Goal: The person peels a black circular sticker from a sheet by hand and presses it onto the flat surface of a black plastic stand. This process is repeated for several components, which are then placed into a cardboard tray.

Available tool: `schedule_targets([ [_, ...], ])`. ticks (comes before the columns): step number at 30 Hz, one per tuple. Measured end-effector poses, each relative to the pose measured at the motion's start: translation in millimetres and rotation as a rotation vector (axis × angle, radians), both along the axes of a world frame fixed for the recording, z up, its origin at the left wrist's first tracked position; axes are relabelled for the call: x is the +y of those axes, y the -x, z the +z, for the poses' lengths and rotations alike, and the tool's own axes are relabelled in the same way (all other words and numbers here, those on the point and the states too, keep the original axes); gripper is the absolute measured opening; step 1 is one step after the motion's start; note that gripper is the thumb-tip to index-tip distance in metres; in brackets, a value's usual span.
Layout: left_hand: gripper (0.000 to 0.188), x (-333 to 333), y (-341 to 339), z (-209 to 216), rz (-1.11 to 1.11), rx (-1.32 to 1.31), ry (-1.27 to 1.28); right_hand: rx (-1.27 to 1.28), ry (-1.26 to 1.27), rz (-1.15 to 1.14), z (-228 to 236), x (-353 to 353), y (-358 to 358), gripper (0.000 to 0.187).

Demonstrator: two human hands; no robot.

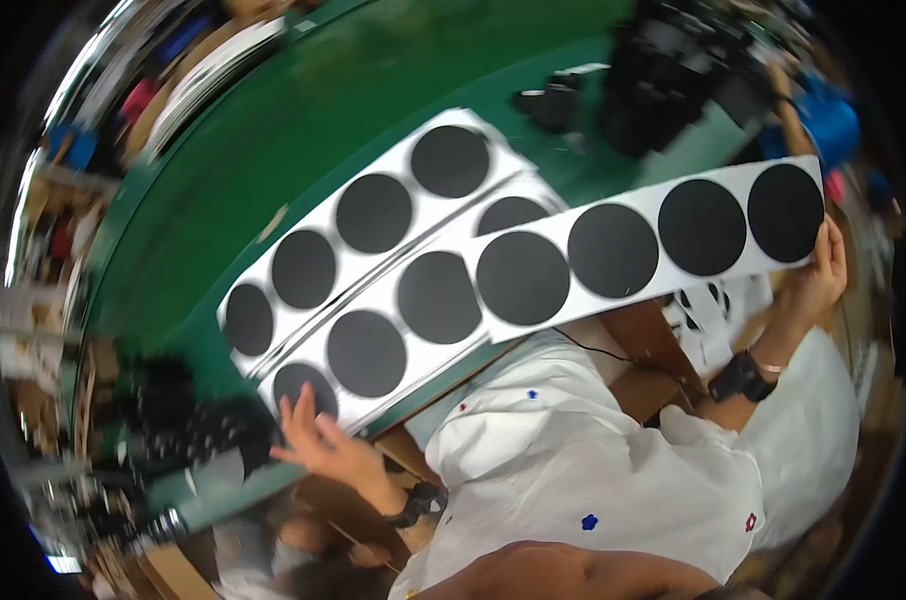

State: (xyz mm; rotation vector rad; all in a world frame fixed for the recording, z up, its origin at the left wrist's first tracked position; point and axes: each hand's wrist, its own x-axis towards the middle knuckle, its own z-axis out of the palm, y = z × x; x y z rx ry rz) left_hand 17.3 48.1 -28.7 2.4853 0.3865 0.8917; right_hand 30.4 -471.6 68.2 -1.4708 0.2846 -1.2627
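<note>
My right hand (821, 280) grips the right end of a white strip (613, 250) with a row of black discs. The strip is lifted and tilted, its left end overlapping a stack of like strips (367, 353). My left hand (338, 455) has its fingers spread at the lower left end of that stack, over its lowest disc; whether they touch it I cannot tell. A second stack of disc strips (373, 212) lies alongside on the far side, a narrow gap between the two. Black bands circle both my wrists.
The green table (453, 60) has a curved-looking far edge. A heap of black pieces (663, 80) sits at the far right, another black pile (208, 435) at the left. White cut scraps (718, 310) lie below the lifted strip. Someone's arm (788, 110) shows at the right near a blue object (831, 125).
</note>
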Motion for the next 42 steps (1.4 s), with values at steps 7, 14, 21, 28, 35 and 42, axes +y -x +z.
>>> schedule_targets([
  [7,0.029,17,-5,-18,0.062,-0.148,-0.06,0.327,0.631,-1.261,3,-71,48,0.015],
  [14,0.028,7,-12,-15,0.044,-0.148,-0.016,1.24,0.777,-1.289,-197,-238,124,0.027],
  [21,0.025,-1,-2,2,0.09,-0.026,-0.024,0.692,0.877,-0.747,-168,-91,-27,0.03],
  [28,0.023,-3,-2,-1,0.098,-0.057,0.012,0.224,0.833,0.054,-41,160,-137,0.029],
  [35,0.023,2,-5,12,0.1,0.035,-0.042,0.31,0.98,0.587,-17,246,-168,0.034],
  [42,0.038,22,-23,41,0.062,0.133,0.269,0.218,1.203,1.067,1,312,-198,0.036],
])
